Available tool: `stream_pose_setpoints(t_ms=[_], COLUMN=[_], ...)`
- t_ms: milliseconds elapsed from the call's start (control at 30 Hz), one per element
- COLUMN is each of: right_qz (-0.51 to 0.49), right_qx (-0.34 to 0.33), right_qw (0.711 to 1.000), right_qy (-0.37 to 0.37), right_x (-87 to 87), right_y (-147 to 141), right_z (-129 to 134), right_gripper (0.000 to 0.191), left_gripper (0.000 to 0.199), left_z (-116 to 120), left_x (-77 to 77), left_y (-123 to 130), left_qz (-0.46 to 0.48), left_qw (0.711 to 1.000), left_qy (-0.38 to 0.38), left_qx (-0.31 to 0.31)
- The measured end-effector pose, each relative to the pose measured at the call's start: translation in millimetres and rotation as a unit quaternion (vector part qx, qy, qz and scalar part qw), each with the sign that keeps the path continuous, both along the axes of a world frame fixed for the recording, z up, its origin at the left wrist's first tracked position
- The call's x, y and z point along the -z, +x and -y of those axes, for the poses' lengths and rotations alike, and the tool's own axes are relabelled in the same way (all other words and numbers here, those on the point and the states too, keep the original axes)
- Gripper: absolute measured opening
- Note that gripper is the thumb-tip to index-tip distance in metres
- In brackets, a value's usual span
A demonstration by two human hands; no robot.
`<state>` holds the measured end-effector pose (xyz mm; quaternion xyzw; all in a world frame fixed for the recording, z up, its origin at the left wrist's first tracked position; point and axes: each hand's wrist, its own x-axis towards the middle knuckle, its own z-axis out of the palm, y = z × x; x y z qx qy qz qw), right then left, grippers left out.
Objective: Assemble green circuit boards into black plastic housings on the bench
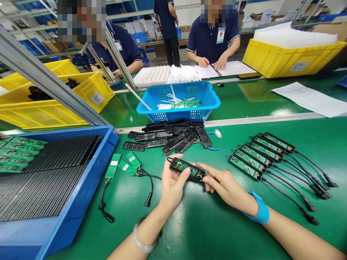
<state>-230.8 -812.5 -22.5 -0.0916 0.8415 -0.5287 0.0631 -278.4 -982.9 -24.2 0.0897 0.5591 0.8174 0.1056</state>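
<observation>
Both of my hands hold one black plastic housing with a green circuit board [191,170] set in it, above the green bench. My left hand [173,180] wraps round its left part, thumb pressing on the board. At the right end, by the coloured wires, the fingers of my right hand [223,184] pinch the housing. To the left lie several loose circuit boards [112,166] with black cables. Beyond my hands is a pile of black plastic covers [173,135]. On the right, several housings fitted with boards [245,166] lie in a row, cables trailing toward me.
A blue tray [89,195] of black housings and boards stands at left. Behind the pile sits a blue basket [177,95] with strips and green pieces. Yellow bins [292,57] and a paper sheet [309,97] are farther back. Co-workers are across the bench; one person's hands [214,65] rest on paper.
</observation>
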Motion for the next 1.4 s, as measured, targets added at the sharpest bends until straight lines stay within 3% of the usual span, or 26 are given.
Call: stream_pose_setpoints(t_ms=[133, 367, 467, 567, 633, 733, 833, 967, 1100, 1400], right_qz=[-0.011, -0.043, -0.037, -0.079, -0.141, -0.233, -0.303, -0.37, -0.415, -0.413], right_qx=[0.005, 0.037, 0.004, -0.05, -0.016, 0.037, 0.027, 0.015, 0.008, 0.004], right_qw=[1.0, 0.997, 0.999, 0.996, 0.99, 0.968, 0.941, 0.9, 0.873, 0.881], right_qy=[0.026, 0.043, 0.034, 0.01, 0.028, 0.086, 0.15, 0.231, 0.258, 0.231], right_x=[-4.3, -7.8, -15.1, -20.6, -18.8, -7.6, 4.5, 6.7, 0.0, 0.8], right_y=[1, 0, 3, 6, 6, 4, 1, 1, 1, 0], right_z=[1, 2, 3, 3, 2, 0, -2, -3, -3, -2], right_gripper=[0.02, 0.026, 0.028, 0.026, 0.021, 0.014, 0.019, 0.019, 0.017, 0.018], left_gripper=[0.043, 0.054, 0.058, 0.059, 0.061, 0.069, 0.077, 0.076, 0.075, 0.072], left_z=[-1, -3, -1, 1, 3, 3, 1, 0, 0, 1], left_x=[-3.3, -4.3, -6.7, -7.7, -6.8, -4.5, -3.0, -2.1, -0.5, 1.6], left_y=[2, 4, 1, -3, -5, -5, -2, 0, 0, -1], left_qz=[-0.009, 0.015, 0.059, 0.159, 0.198, 0.189, 0.143, 0.111, 0.114, 0.11], left_qw=[1.0, 1.0, 0.998, 0.982, 0.967, 0.949, 0.935, 0.932, 0.931, 0.927], left_qy=[-0.016, 0.012, 0.026, 0.019, -0.013, -0.082, -0.147, -0.175, -0.158, -0.173], left_qx=[0.002, 0.008, 0.025, 0.1, 0.161, 0.24, 0.289, 0.297, 0.309, 0.313])
